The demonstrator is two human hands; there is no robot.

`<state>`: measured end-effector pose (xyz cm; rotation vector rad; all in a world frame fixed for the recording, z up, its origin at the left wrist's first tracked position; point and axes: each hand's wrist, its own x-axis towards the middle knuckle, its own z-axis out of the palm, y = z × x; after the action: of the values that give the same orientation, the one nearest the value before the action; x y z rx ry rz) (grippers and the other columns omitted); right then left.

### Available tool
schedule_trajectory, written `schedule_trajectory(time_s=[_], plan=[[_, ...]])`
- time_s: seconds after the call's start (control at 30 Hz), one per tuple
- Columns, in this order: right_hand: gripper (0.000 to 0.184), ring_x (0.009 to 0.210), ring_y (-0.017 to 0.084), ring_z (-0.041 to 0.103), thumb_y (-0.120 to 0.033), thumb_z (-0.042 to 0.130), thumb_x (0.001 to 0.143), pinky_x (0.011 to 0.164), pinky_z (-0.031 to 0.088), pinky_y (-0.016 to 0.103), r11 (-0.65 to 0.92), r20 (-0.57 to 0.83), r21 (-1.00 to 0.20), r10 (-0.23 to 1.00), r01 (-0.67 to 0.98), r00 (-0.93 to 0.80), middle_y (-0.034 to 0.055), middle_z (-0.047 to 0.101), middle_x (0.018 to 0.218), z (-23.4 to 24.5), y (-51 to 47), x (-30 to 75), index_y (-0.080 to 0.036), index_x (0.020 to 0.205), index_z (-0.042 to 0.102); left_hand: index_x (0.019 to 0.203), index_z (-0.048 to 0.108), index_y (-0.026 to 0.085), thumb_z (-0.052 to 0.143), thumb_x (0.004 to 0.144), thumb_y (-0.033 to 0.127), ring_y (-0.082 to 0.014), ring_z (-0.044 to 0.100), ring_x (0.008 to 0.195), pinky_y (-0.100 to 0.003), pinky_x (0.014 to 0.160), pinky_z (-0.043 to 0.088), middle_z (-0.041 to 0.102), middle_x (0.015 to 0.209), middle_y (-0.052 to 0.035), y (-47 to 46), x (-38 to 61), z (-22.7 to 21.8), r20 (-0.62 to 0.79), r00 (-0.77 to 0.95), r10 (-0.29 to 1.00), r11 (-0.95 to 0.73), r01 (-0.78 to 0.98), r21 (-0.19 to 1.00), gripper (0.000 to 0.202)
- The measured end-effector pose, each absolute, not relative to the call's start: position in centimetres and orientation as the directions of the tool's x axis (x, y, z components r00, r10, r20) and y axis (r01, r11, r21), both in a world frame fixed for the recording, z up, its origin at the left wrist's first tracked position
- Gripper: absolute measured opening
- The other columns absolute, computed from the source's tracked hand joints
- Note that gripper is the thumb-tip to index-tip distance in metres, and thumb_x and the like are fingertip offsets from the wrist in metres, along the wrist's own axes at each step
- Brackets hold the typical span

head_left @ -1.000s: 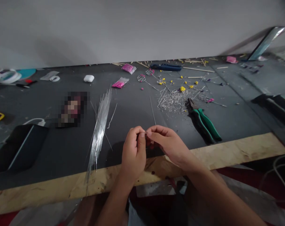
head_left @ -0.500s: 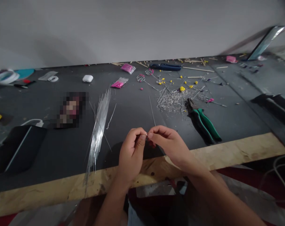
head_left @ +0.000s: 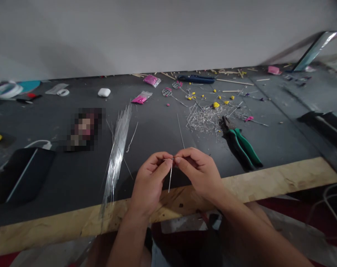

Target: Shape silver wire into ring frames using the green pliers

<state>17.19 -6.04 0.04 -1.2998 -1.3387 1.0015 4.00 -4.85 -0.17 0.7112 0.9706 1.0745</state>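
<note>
Thin metal wire (head_left: 170, 178) dangles between the left hand (head_left: 149, 182) and right hand (head_left: 201, 173), both pinching it near the wooden table edge (head_left: 268, 179); seemingly a bending or twisting step, calling next for a steady, firm grip.

Two hands (head_left: 147, 185) are present. The worktop (head_left: 154, 126) carries one green-handled pair of pliers (head_left: 244, 146), one wire bundle (head_left: 117, 152) and one white case (head_left: 104, 92).
</note>
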Motion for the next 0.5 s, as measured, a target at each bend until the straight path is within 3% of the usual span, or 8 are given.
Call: schedule_trajectory(time_s=[0.33, 0.5], plan=[[0.008, 0.067, 0.009, 0.054, -0.019, 0.057, 0.082, 0.06, 0.042, 0.022, 0.15, 0.177, -0.957, 0.98, 0.247, 0.092, -0.0022, 0.062, 0.075, 0.2, -6.46, 16.78, -0.021, 0.08, 0.064, 0.08, 0.067, 0.02, 0.069, 0.072, 0.022, -0.0093, 0.057, 0.079, -0.022, 0.076, 0.044, 0.064, 0.081, 0.0017, -5.01, 3.31, -0.07, -0.255, 0.171, 0.952, 0.295, -0.285, 0.912, 0.008], [0.009, 0.065, 0.011, 0.055, -0.022, 0.057, 0.082, 0.057, 0.042, 0.023, 0.088, 0.11, -0.968, 0.991, 0.233, 0.08, -0.0011, 0.062, 0.073, 0.3, -6.51, 16.77, -0.021, 0.08, 0.066, 0.08, 0.066, 0.02, 0.069, 0.073, 0.021, -0.0084, 0.058, 0.076, -0.02, 0.072, 0.046, 0.065, 0.079, 0.0026, -5.13, 3.13, -0.17, -0.22, 0.135, 0.966, 0.243, -0.181, 0.953, 0.008]])
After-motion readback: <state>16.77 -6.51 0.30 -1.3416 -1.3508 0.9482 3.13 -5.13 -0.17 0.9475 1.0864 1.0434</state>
